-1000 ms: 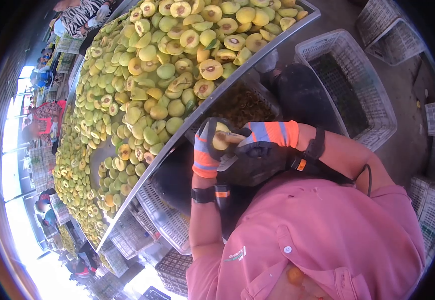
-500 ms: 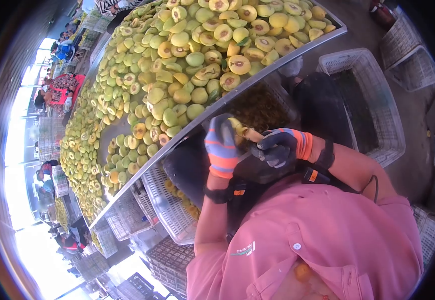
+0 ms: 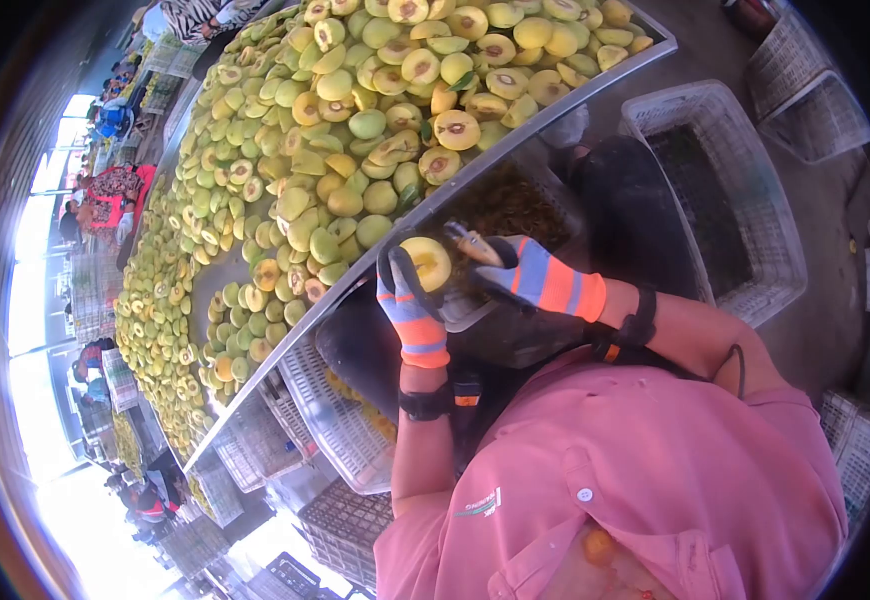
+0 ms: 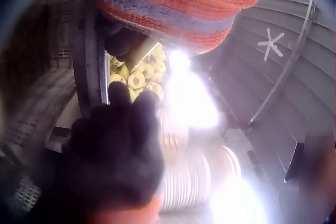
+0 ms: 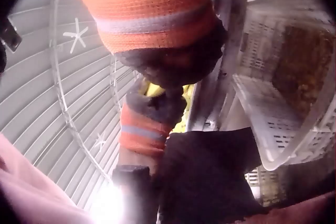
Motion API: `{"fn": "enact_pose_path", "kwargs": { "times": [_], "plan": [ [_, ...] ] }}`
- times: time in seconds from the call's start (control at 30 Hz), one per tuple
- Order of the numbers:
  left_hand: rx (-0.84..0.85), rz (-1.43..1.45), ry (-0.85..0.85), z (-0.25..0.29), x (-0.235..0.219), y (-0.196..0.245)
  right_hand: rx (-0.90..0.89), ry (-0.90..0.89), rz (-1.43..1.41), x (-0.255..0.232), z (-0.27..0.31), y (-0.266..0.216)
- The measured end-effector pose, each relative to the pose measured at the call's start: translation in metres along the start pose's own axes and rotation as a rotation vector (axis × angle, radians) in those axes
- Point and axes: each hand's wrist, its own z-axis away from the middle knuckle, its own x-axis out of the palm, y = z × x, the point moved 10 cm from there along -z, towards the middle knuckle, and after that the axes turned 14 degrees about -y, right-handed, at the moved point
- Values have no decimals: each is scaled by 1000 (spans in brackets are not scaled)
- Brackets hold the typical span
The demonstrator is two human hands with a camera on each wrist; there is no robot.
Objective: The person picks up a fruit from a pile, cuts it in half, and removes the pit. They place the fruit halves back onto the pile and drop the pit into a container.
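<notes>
My left hand [image 3: 413, 308], in an orange and grey striped glove, holds a yellow peach half [image 3: 425, 263] between thumb and fingers. Its cut side faces up and a hollow shows in the middle. Just to the right, my gloved right hand [image 3: 535, 275] grips a short wooden-handled tool [image 3: 477, 247] with a metal tip. That tip points toward the fruit, with a small gap between them in the head view. The right wrist view shows the left hand [image 5: 152, 111] beneath the right one [image 5: 163, 40], with yellow flesh [image 5: 154, 90] at its fingers.
A metal-edged table [image 3: 295, 340] heaped with halved peaches [image 3: 355, 130] lies ahead and left. Below its edge is a crate of brown scraps [image 3: 515, 205]. White crates stand at right [image 3: 785, 250] and under the table [image 3: 340, 430]. Other people [image 3: 115, 195] sit far left.
The tool was at the fruit's middle one second ago and is now drawn away from it. The peach half has turned so its hollowed face shows. The head view has shifted slightly.
</notes>
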Motion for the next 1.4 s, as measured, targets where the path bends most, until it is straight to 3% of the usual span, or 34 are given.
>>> {"fn": "enact_pose_path", "kwargs": {
  "times": [0.03, 0.1, 0.17, 0.27, 0.33, 0.43, 0.5, 0.57, 0.63, 0.67, 0.73, 0.77, 0.8, 0.83, 0.87, 0.97, 1.07, 1.17, 1.2, 1.27, 1.33, 1.4],
  "plan": [
    [-112, 214, 1, 1, 8, -6, -139, 30, 30, 2, -1, -11],
    [-389, 785, 59, 10, 35, -32, 9, 21, 244, 1, -5, -6],
    [-279, 512, -10, 4, 33, 1, 214, 27, 511, -8, -7, -5],
    [-194, 292, -8, 7, 25, 6, 243, 56, 654, -19, -9, 5],
    [-292, 277, 83, 10, -11, 12, 342, 41, 694, -38, -8, 31],
    [-454, 250, 290, 38, -87, -18, 444, 12, 731, -38, 1, 21],
    [-575, -24, 338, 59, -142, -33, 444, -16, 739, -41, 0, 35],
    [-541, -1084, 169, 49, -164, -3, 454, -20, 683, -39, 1, 39],
    [-455, -807, 223, 26, -152, 15, 470, -16, 579, -30, 4, 31],
    [-415, -590, 223, 8, -135, 16, 373, 0, 466, -28, -1, 29],
    [-297, -339, 78, -33, -80, -7, 177, 42, 246, -32, -7, 28],
    [-308, -284, -11, -59, -46, -14, 166, 86, 123, -37, -5, 25],
    [-243, -291, -62, -86, -16, -15, 153, 132, 0, -42, -3, 21],
    [-286, -236, -166, -114, 15, -21, 139, 178, -127, -47, 0, 18],
    [-270, -215, -190, -135, 42, -37, 109, 228, -113, -54, 3, 11],
    [-345, -485, -405, -175, 106, -48, 163, 290, -142, -68, 13, 5],
    [-310, -443, -370, -186, 122, -43, 148, 292, -260, -72, 14, 4],
    [-280, 18, -369, -182, 120, -70, -70, 331, -198, -84, 8, -4],
    [-287, 340, -346, -172, 114, -55, -149, 373, -150, -92, 7, -8],
    [-253, 390, -437, -152, 99, -30, -299, 443, -57, -105, 6, -19],
    [-235, 355, -555, -132, 88, -12, -205, 356, -78, -100, 5, -28],
    [-181, 394, -559, -111, 74, 16, -21, 213, -183, -78, 10, -38]
  ]
}}
